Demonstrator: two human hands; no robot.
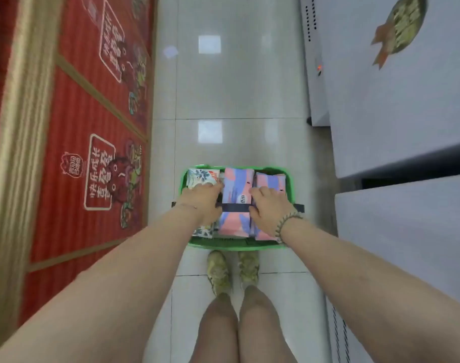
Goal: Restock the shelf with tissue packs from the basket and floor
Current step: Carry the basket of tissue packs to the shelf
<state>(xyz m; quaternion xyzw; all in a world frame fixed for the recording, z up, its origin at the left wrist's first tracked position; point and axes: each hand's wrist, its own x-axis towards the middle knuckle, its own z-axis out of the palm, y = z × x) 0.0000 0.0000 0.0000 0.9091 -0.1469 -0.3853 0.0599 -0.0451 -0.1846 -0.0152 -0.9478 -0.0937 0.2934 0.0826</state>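
Observation:
A green basket (234,246) stands on the tiled floor in front of my feet, filled with tissue packs. A pink and blue tissue pack (235,189) lies in its middle under the dark handle (235,207). My left hand (202,203) grips the pack's left edge and my right hand (269,210) grips its right edge, fingers curled down along its sides. A second pink and blue pack (272,179) lies to the right, partly under my right hand. A white floral pack (201,176) lies to the left.
Stacked red cartons (92,132) with printed labels line the left side of the aisle. White freezer cabinets (407,113) line the right. Glossy floor tiles (239,87) stretch ahead beyond the basket. My shoes (232,271) are just behind the basket.

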